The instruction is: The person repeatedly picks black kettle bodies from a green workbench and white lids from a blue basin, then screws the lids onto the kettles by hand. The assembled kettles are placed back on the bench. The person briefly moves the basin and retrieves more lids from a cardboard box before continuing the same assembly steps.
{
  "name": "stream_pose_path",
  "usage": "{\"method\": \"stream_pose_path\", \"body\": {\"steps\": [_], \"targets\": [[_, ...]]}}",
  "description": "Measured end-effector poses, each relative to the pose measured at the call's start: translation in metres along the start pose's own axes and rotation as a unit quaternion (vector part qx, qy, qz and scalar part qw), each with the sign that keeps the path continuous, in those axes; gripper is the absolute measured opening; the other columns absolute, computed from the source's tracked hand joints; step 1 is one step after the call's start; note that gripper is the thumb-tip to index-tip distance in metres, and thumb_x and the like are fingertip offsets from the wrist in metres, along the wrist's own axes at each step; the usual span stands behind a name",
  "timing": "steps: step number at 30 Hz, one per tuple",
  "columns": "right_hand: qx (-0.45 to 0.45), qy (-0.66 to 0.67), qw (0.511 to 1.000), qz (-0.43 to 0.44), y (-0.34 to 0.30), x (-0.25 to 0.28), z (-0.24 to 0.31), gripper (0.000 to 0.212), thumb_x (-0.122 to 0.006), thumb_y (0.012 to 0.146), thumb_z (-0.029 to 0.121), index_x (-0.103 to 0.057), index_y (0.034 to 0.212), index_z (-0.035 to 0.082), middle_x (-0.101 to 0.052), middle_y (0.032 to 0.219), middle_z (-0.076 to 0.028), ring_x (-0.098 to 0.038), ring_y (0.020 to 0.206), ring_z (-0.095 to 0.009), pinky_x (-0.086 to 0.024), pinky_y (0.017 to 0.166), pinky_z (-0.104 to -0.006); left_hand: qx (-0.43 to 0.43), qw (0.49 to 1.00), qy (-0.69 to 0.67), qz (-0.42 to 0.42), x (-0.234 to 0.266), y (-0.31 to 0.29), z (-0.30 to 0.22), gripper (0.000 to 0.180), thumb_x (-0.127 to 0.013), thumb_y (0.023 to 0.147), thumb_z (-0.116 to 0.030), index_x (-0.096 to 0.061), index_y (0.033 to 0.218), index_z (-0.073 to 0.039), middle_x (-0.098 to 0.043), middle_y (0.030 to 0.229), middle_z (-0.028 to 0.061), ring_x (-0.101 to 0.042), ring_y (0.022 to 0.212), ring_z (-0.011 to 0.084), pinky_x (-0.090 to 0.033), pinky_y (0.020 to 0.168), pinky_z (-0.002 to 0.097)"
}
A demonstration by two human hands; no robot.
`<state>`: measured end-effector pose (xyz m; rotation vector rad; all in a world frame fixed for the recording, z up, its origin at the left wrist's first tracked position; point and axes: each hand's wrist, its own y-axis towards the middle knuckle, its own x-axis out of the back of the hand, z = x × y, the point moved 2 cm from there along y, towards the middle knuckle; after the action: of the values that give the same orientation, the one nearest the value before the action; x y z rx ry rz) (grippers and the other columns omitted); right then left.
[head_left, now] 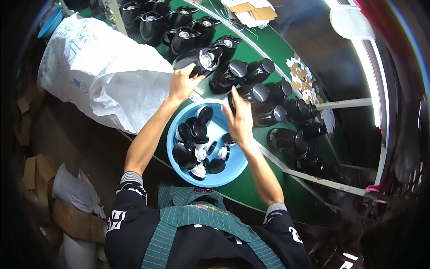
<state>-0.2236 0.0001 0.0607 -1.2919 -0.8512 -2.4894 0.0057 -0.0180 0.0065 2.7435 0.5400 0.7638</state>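
Note:
Just beyond the blue basin, my left hand (182,84) grips a black glossy thermos jug (190,58), its fingers closed on the near side. That jug leans over, and its pale round mouth is uncovered. My right hand (241,120) hovers over the basin's right rim, thumb and fingers apart and a little blurred. Its fingertips are beside a lidded black jug (256,93); whether they touch it I cannot tell. Between my forearms, the light-blue basin (171,150) holds several black round lids (183,154) with white screw-threaded stoppers (199,154), lying at different angles.
More uncapped jugs (151,28) crowd the far left of the green table (268,40); capped ones (273,115) line the right. A large white sack (121,76) lies left of the basin. Cardboard boxes (76,222) stand at lower left. A metal rail (322,179) crosses at right.

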Motion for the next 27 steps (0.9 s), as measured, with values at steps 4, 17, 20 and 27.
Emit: {"method": "stream_pose_path", "body": {"steps": [4, 17, 20, 27], "targets": [[0.077, -0.040, 0.993, -0.078, 0.051, -0.008, 0.038, 0.081, -0.075, 0.096, 0.026, -0.034, 0.163, 0.008, -0.047, 0.144, -0.027, -0.052, 0.123, -0.045, -0.050, 0.103, -0.0489, -0.085, 0.993, 0.077, 0.037, 0.038, -0.029, -0.053, 0.021, -0.081, 0.084, -0.018, -0.066, 0.093, -0.006, -0.072, 0.074, 0.0150, -0.073, 0.073, 0.0384, -0.056, 0.063, 0.0467], [-0.174, 0.095, 0.952, 0.235, 0.049, 0.031, 0.034, 0.061, -0.075, 0.095, 0.050, -0.068, 0.119, -0.006, -0.074, 0.084, -0.022, -0.076, 0.078, -0.029, -0.062, 0.077, -0.0398, -0.132, 0.969, 0.153, 0.139, 0.053, -0.060, -0.068, 0.014, -0.072, 0.083, -0.008, -0.065, 0.095, -0.007, -0.072, 0.076, 0.0153, -0.074, 0.074, 0.0346, -0.058, 0.066, 0.0447], [-0.434, 0.242, 0.782, 0.376, 0.037, 0.008, -0.020, 0.096, -0.027, 0.105, 0.075, -0.071, 0.069, -0.002, -0.068, 0.058, -0.011, -0.068, 0.050, -0.020, -0.055, 0.051, -0.0307, -0.156, 0.962, 0.172, 0.142, 0.051, -0.063, -0.070, 0.012, -0.070, 0.084, -0.010, -0.065, 0.095, -0.008, -0.072, 0.076, 0.0145, -0.074, 0.073, 0.0321, -0.058, 0.065, 0.0433], [0.122, -0.001, 0.981, 0.153, 0.032, 0.048, 0.025, 0.100, -0.091, 0.077, 0.022, -0.037, 0.160, 0.008, -0.043, 0.157, -0.024, -0.056, 0.133, -0.042, -0.048, 0.112, -0.0461, -0.159, 0.965, 0.156, 0.136, 0.046, -0.047, -0.067, 0.016, -0.071, 0.084, -0.011, -0.066, 0.098, -0.007, -0.073, 0.078, 0.0143, -0.074, 0.072, 0.0329, -0.058, 0.065, 0.0423]]}}
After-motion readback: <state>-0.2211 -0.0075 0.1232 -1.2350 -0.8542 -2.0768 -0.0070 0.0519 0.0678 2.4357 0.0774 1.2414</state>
